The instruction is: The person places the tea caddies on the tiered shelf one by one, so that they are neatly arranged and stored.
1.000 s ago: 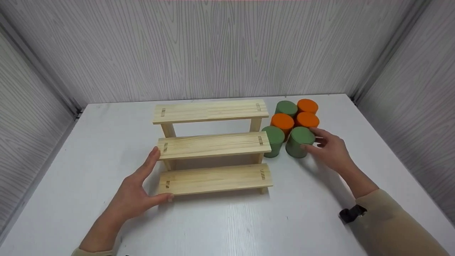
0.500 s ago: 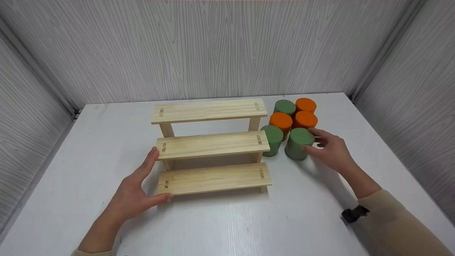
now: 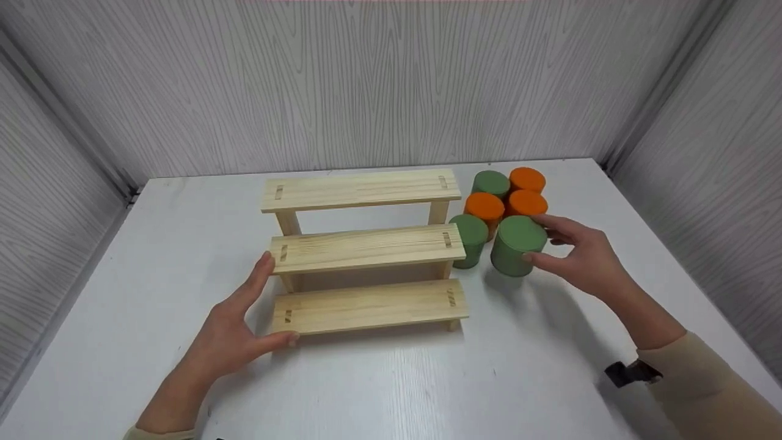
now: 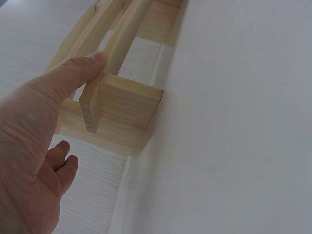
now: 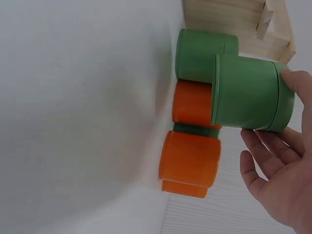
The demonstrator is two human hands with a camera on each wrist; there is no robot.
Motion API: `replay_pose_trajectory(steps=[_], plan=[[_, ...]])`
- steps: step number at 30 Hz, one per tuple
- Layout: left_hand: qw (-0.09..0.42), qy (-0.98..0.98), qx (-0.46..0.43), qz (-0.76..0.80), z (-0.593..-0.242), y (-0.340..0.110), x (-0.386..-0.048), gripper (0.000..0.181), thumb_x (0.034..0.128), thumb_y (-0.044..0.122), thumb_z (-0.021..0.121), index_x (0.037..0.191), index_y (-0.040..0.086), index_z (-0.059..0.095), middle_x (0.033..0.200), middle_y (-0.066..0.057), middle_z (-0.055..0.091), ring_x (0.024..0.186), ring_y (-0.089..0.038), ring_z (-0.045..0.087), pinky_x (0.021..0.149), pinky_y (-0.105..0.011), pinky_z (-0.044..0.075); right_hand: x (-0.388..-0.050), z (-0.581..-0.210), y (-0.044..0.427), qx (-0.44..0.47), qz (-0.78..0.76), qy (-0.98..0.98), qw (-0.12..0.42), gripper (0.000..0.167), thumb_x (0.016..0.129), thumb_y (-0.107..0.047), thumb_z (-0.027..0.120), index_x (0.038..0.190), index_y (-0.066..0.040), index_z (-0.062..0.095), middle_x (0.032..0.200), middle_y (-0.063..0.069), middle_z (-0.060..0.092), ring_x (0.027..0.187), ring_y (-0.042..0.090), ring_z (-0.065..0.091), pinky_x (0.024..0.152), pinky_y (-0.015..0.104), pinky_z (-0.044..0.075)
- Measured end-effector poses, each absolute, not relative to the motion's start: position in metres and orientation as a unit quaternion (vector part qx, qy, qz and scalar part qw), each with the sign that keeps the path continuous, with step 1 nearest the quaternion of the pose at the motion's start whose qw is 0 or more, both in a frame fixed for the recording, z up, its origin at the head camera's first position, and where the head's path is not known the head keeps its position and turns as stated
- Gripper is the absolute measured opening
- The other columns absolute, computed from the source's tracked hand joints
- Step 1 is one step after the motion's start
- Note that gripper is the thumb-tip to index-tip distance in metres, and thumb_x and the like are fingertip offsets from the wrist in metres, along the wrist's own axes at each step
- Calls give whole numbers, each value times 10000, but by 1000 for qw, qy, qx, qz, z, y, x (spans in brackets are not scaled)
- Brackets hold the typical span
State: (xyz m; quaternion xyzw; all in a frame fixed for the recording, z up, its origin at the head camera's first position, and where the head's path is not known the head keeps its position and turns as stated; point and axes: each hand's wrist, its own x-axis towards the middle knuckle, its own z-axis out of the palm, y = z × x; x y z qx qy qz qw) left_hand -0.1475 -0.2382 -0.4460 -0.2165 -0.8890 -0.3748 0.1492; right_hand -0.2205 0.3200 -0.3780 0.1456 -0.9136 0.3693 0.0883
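My right hand (image 3: 580, 253) pinches a green lidded canister (image 3: 516, 247) between thumb and fingers at its right side. The right wrist view shows this green canister (image 5: 248, 92) held off the table near its lid end. A three-step wooden display rack (image 3: 366, 247) stands left of it. My left hand (image 3: 226, 339) rests at the rack's left end, thumb along the front of the lowest step and fingertips at the middle step. In the left wrist view, the thumb (image 4: 80, 70) lies on the wood while other fingers are off it.
Behind the held canister stand orange canisters (image 3: 486, 206) and green canisters (image 3: 469, 238) in a close group, beside the rack's right end. All rest on a white table (image 3: 391, 391). Grey wood-patterned panels (image 3: 379, 85) enclose the back and sides.
The green canister in my right hand has risen off the table and come slightly towards me. The left hand and the rack have stayed in place.
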Motion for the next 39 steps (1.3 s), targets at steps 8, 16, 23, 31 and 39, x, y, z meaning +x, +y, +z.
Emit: replay_pose_trajectory(steps=[8,16,23,31,39], plan=[[149,-892,-216,-367,-445,-237,-149,1264,695,292,1027,1701,176,270,1740,-38,270,1548,36,208,1213,-97,200,-202,-354,304,214,357,-899,141,631,840,-129,919,1425,-154,683,1232,-24,739,1039,80,638,905,120,493],[145,-890,-214,-376,-443,-237,-149,1250,698,295,1025,1698,193,283,1736,-24,276,1545,42,219,1205,-88,209,-192,-339,282,272,376,-871,159,671,793,-45,932,1413,-140,693,1244,-52,740,1058,74,658,933,158,514],[148,-891,-215,-371,-444,-237,-149,1257,696,309,1024,1700,191,278,1739,-27,274,1551,35,213,1207,-91,206,-192,-338,256,316,392,-853,138,642,788,-68,939,1385,-139,712,1247,-64,743,1038,127,670,907,209,540],[141,-895,-208,-370,-445,-237,-148,1261,695,323,1023,1702,203,273,1742,-14,265,1548,50,202,1206,-85,196,-194,-345,236,341,419,-834,111,612,793,-67,926,1365,-114,712,1279,-60,735,1049,158,674,865,252,571],[142,-893,-210,-372,-446,-237,-148,1253,696,326,1021,1700,207,280,1740,-14,271,1546,45,213,1202,-82,204,-193,-351,214,345,440,-825,82,617,810,-120,927,1385,-127,706,1263,-63,730,1037,177,668,886,319,588]])
